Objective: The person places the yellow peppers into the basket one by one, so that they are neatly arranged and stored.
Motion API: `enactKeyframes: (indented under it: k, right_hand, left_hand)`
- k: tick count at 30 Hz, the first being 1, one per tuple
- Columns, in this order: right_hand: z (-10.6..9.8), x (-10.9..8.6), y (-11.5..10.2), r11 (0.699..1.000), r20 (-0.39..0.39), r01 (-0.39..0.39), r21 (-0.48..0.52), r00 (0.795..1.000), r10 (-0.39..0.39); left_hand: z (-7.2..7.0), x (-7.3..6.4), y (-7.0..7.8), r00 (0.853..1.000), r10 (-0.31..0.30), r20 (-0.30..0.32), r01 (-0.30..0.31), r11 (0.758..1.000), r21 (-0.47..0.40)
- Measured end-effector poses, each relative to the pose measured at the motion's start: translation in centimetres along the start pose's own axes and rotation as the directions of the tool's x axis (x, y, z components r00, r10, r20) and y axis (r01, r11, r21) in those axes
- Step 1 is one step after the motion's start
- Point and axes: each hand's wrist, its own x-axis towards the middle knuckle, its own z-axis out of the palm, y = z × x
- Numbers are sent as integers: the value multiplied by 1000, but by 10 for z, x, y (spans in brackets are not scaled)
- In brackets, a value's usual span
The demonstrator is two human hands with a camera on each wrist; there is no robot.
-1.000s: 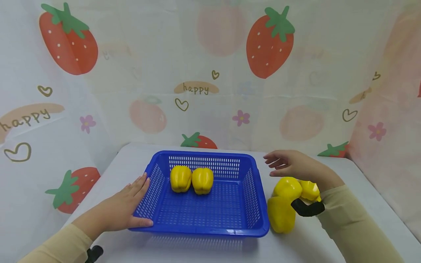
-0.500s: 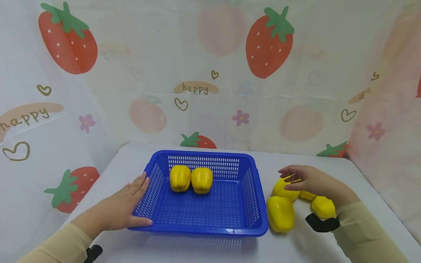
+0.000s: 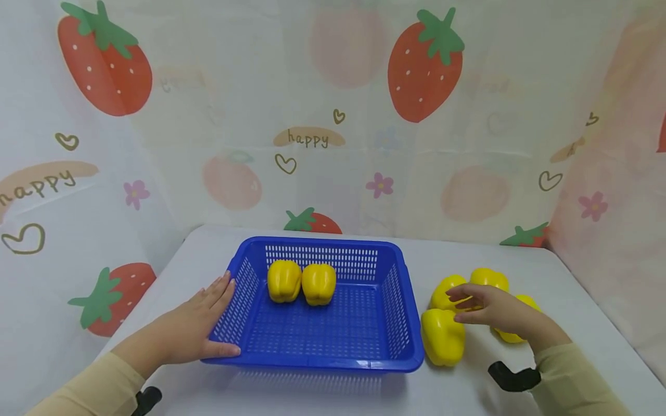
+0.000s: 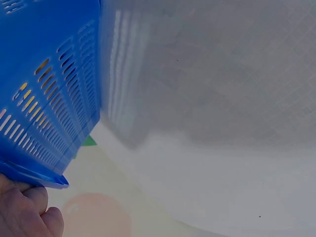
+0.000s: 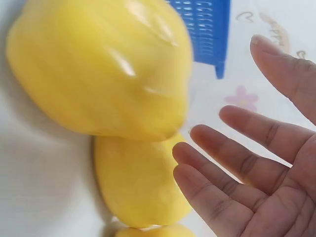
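Note:
A blue slotted plastic basket [image 3: 312, 365] holds two yellow bell peppers, a left one [image 3: 284, 281] and a right one [image 3: 319, 285], side by side near its back wall. My left hand [image 3: 195, 329] rests along the basket's left rim, fingers fairly straight, thumb on the front corner; in the left wrist view its fingers [image 4: 34, 202] are at the rim. My right hand [image 3: 496, 312] is over the yellow bell peppers right of the basket, nearest the front pepper [image 3: 442, 341]. The right wrist view shows its fingers [image 5: 242, 148] spread, palm bare, beside a large pepper [image 5: 98, 64].
Other yellow peppers lie behind and around my right hand: one at the basket's side [image 3: 444, 289], one at the back [image 3: 489, 278], one partly hidden by the hand [image 3: 512, 337]. All stand on a white table [image 3: 312, 398] before a strawberry-print curtain [image 3: 338, 69].
My right hand has moved from beside the basket's back right corner, rightward and then down toward the front pepper, uncovering the peppers behind. The left hand and basket stay put.

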Motion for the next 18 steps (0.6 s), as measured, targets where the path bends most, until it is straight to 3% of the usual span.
enactKeyframes:
  k: [5,12,18]
  right_hand:
    - [8,-1,5,1000,-4,-18,0,1000,18]
    - [20,-4,12,993,-41,-120,20,992,121]
    - [31,-4,21,989,-78,-150,0,986,150]
  left_hand:
    - [-2,-2,2,1000,3,-15,-3,1000,0]
    - [-1,-2,2,1000,5,-11,-6,1000,-15]
    - [-1,-1,1,1000,-5,1,5,1000,-20]
